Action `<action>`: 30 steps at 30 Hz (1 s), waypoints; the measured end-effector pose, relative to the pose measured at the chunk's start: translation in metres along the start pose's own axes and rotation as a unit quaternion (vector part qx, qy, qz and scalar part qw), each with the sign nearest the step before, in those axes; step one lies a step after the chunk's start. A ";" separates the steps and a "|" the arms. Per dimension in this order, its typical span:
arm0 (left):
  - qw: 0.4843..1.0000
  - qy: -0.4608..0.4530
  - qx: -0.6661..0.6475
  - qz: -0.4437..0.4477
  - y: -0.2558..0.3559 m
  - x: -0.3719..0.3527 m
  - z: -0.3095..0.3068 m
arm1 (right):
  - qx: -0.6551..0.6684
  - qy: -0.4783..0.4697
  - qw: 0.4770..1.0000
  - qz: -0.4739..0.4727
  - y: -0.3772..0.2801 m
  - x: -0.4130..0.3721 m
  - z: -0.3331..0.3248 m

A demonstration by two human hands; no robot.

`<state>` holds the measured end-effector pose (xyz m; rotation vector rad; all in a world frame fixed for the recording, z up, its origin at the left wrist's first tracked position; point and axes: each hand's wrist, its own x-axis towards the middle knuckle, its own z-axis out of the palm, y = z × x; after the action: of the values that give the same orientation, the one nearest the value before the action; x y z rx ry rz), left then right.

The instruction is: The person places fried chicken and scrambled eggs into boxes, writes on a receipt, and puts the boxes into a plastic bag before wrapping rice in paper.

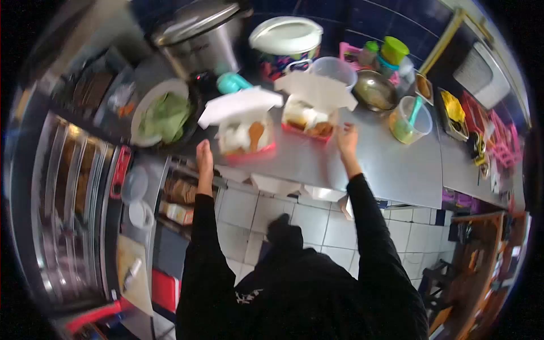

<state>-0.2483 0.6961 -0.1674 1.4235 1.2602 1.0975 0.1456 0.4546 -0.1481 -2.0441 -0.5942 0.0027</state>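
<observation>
Two food boxes with raised white lids stand side by side on the metal counter. In the left box (pixel 249 153) lie a white wrapped-looking lump (pixel 236 138) and a brown piece shaped like a drumstick (pixel 256 135). The right box (pixel 317 136) holds another white lump (pixel 306 118) and browned pieces (pixel 322 129). My left hand (pixel 205 158), fingers stretched out and holding nothing, is just left of the left box. Beside the right box's right side is my right hand (pixel 347 141), open with its fingers apart.
A pan with green leaves (pixel 164 118) sits at the left. Behind the boxes stand a steel cooker (pixel 207 54), a patterned pot (pixel 286 48) and a turquoise-handled thing (pixel 232 83). Rightward are a metal bowl (pixel 375 90) and a tub with a turquoise utensil (pixel 409 122).
</observation>
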 end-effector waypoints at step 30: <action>0.977 -0.200 -0.016 -0.074 0.103 -0.453 0.605 | -0.068 -0.032 0.996 0.041 0.419 0.123 -0.549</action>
<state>0.3265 0.1952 -0.2019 1.4148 1.0324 0.6840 0.5561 -0.1136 -0.1704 -2.2065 -0.5624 0.0783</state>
